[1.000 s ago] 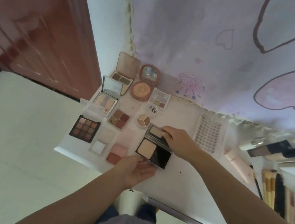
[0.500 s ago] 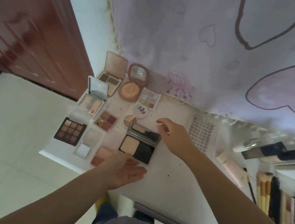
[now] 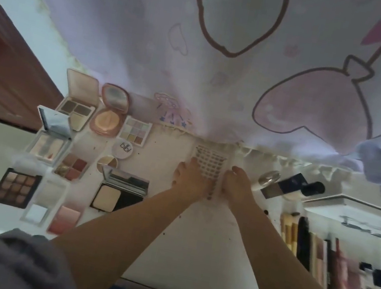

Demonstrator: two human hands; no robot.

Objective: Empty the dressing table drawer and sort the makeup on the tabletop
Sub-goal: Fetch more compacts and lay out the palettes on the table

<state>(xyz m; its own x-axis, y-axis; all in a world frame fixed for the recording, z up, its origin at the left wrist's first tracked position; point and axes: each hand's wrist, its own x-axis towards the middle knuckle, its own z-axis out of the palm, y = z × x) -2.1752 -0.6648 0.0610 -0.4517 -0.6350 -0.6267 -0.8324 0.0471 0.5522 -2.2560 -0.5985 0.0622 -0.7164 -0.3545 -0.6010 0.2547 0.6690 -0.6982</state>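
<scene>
Your left hand (image 3: 191, 177) and right hand (image 3: 237, 185) lie on the near corners of the sticker sheet (image 3: 209, 164), which rests flat at the rear centre of the table (image 3: 192, 241), against the hanging patterned cloth (image 3: 222, 73). Grip state: the fingers of both hands reach forward along the sheet's two side edges; whether they pinch it or only press on it you cannot tell.

To your left, the palettes lie grouped and open. The black powder compact (image 3: 118, 194) sits nearest your left forearm, its lid raised. Beyond it lie the round three-shade pot (image 3: 107, 162), the round white lid (image 3: 122, 151) and the pastel nine-pan palette (image 3: 135, 131). The dark nine-pan palette (image 3: 16, 187) lies at the left edge.

To your right, the brushes (image 3: 289, 234) and stick products (image 3: 331, 261) lie side by side. Bottles (image 3: 288, 187) lie behind them.
</scene>
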